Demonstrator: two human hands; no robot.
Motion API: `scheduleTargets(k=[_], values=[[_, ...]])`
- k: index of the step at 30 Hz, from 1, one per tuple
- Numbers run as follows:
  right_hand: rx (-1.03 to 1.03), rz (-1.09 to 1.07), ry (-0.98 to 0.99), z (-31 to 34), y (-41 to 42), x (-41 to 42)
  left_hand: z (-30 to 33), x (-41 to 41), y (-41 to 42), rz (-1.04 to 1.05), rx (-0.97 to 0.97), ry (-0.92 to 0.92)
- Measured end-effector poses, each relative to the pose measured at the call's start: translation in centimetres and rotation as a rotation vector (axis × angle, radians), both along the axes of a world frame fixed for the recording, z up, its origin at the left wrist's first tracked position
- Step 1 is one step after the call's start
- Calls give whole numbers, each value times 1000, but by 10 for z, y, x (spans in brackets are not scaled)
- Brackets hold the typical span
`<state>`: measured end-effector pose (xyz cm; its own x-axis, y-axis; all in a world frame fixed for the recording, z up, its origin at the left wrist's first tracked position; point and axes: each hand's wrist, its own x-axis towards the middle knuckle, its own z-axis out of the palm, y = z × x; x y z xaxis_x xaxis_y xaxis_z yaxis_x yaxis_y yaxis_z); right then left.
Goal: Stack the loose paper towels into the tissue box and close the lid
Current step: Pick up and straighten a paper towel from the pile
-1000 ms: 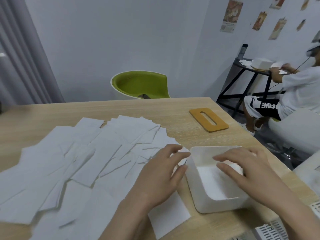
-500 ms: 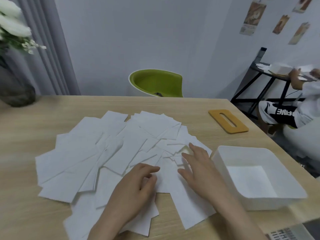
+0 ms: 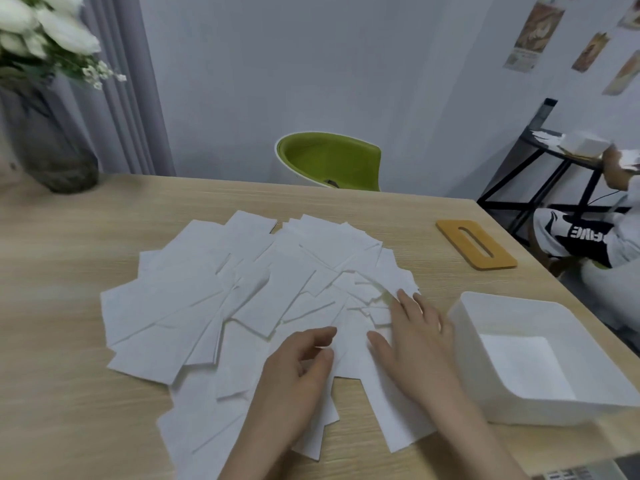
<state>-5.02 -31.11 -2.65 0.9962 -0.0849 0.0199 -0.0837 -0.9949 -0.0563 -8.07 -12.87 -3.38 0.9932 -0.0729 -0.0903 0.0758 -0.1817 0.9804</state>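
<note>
A wide fan of loose white paper towels (image 3: 242, 306) lies overlapping across the middle of the light wooden table (image 3: 69, 410). The person's left hand (image 3: 298, 372) rests on the sheets at about 6 o'clock of the pile, its fingers bent, thumb and forefinger close together at a sheet's edge; whether they actually pinch it cannot be told. The right hand (image 3: 415, 344) lies flat with fingers spread on the towels at the pile's 4 o'clock edge. Just beside that hand, at 3 o'clock, stands the open white plastic tissue box (image 3: 502, 306), a white sheet lying flat on its bottom. The flat orange-brown lid with an oval slot (image 3: 476, 244) lies apart at the box's 12 o'clock.
</note>
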Motion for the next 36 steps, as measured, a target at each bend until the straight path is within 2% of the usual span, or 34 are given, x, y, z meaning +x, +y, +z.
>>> scheduleTargets(k=[5,11,14,21,28,33,36], values=[[17,83,-62,11,14,-22,-1,1,-5,36,-164,119],[185,257,-1,13,38,-49,-3,3,-4,108,-467,304],[276,316,37,13,49,-58,-1,3,-2,104,-537,353],[427,428,50,13,68,-70,-3,-1,0,84,-602,396],[500,479,95,8,78,-76,-2,-4,4,113,-559,408],[719,430,4,6,74,-83,-3,-1,18,262,-502,407],[758,348,-77,4,59,-84,-5,2,28,367,-508,392]])
